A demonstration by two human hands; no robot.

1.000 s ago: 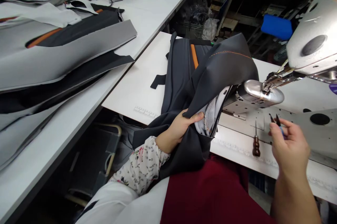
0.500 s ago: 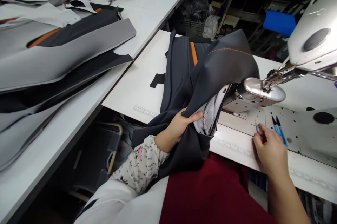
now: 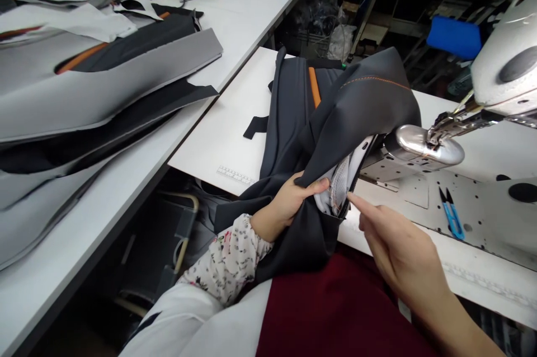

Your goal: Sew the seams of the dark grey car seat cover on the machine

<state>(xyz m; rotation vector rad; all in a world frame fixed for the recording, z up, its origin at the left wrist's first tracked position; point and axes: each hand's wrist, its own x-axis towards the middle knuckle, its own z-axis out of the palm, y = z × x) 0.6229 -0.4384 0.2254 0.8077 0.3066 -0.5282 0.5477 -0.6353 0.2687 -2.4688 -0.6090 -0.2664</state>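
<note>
A dark grey cover [image 3: 369, 99] with orange stitching and an orange strip lies draped over the sewing machine's arm end. My left hand [image 3: 289, 200] grips its folded lower edge, thumb on the pale mesh lining [image 3: 339, 181]. At the lining's right edge is my right hand [image 3: 390, 234], its index finger stretched out to the cover's rim and the other fingers curled; whether anything small is between them is hidden. The metal free arm [image 3: 432, 147] of the sewing machine stands right of the cover, under the needle parts.
Blue thread snips [image 3: 452, 214] lie on the machine bed right of my right hand. Grey and black cut pieces [image 3: 126, 85] are stacked on the white table [image 3: 235, 21] at the left. A blue seat [image 3: 453, 37] stands behind the machine.
My right hand has moved left from beside the snips to the cover's open edge, and tweezers formerly at its fingers no longer show. My left hand keeps its grip. The view has shifted slightly.
</note>
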